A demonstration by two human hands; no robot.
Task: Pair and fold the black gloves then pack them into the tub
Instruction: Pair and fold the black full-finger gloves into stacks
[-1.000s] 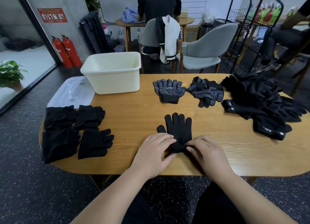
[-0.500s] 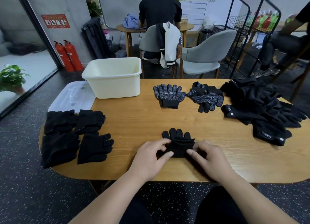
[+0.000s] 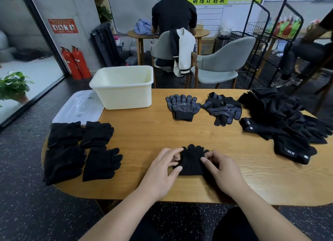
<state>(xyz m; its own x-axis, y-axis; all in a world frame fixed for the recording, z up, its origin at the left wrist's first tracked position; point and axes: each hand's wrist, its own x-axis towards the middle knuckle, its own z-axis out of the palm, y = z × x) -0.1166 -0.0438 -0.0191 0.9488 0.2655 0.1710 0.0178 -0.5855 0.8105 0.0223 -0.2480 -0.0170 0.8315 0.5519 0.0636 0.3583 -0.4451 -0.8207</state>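
- The tub (image 3: 126, 98) stands on the far-left part of the desk (image 3: 153, 130), cream-coloured and open at the top.
- Nearer to me than the tub and off to its right, close to the desk's front edge, lies the folded pair (image 3: 191, 164). It is black, and its fingertips point away toward the far side.
- The left hand (image 3: 162, 170) pinches the pair's left edge, thumb low and fingers curled over the top.
- The right hand (image 3: 222, 170) grips the right edge, thumb and fingertips curled onto the cloth.
- Both hands are clamped on the one bundle, which sits between them.
- Nearer than the tub and to its left, four flat stacks (image 3: 81, 147) of black gloves lie in a block.
- Just beside the tub's left wall lies a clear lid (image 3: 79, 107).
- Right of the tub, about level with its front wall, two sets of dotted gloves (image 3: 182, 107) lie side by side.
- Farther right again sprawls a loose pile (image 3: 284, 121) of black gloves.
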